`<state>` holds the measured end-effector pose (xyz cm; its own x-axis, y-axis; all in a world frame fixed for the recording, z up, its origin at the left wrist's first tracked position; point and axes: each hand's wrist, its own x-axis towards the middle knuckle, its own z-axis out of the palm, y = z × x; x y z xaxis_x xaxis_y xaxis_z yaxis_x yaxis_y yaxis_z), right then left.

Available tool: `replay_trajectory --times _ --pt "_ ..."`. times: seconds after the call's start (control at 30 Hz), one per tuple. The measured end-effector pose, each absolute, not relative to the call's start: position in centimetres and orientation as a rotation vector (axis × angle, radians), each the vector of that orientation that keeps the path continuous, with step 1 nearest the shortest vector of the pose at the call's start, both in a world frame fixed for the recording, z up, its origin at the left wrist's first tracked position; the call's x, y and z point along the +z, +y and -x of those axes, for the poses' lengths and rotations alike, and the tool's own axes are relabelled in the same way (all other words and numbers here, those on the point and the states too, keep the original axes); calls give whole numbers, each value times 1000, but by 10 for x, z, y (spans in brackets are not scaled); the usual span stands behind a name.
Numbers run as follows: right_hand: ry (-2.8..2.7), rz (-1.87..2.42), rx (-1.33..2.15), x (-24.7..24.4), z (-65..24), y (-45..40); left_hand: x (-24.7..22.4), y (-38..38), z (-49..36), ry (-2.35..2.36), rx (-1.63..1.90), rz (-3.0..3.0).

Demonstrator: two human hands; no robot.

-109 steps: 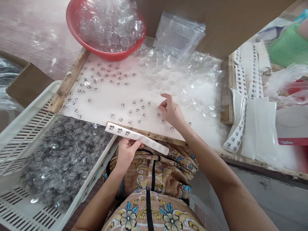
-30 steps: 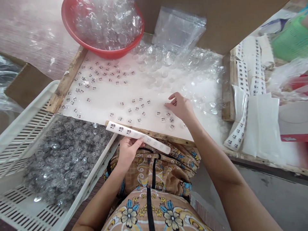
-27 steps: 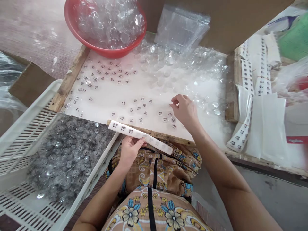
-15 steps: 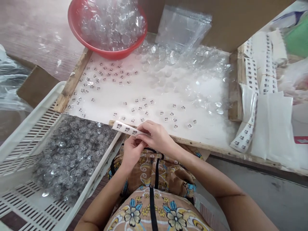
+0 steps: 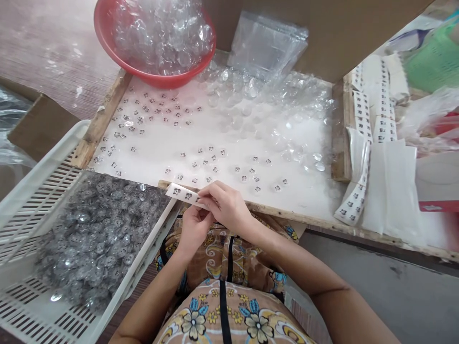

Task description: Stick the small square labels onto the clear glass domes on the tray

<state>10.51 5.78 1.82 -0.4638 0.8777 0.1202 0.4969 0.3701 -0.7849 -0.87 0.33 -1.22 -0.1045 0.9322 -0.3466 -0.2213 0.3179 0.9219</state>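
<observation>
A white sticker strip printed with small dark figures points left from between my hands, over the tray's front edge. My left hand is pinched on the strip from below. Above it, my right hand has its fingers closed on the strip's right part and covers one of the printed figures. Beyond my hands lies a white board in a wooden frame. Small clear discs with printed figures are scattered on it, and plain clear discs are heaped toward the back right.
A red bowl of clear discs stands at the back left. At the left, a white basket holds a pile of printed discs. Sticker strips lie at the right. A cardboard box and a plastic bag are behind.
My right hand's fingers have shifted left along the strip and now cover more of it. The whole view has shifted slightly, with more of the right side showing.
</observation>
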Motion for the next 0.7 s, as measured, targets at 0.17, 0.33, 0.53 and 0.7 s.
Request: replay_trajectory --times 0.17,0.33,0.53,0.7 --pt "-2034 1141 911 22 -104 54 -11 5 10 1301 1126 -732" --pt "-1694 1193 1001 33 -132 104 -11 6 11 1257 1086 -636" --pt "-1462 1688 876 8 -175 189 -15 5 11 1268 1061 -650" --pt "-1559 1770 901 -5 -175 212 -19 5 12 1255 1055 -657"
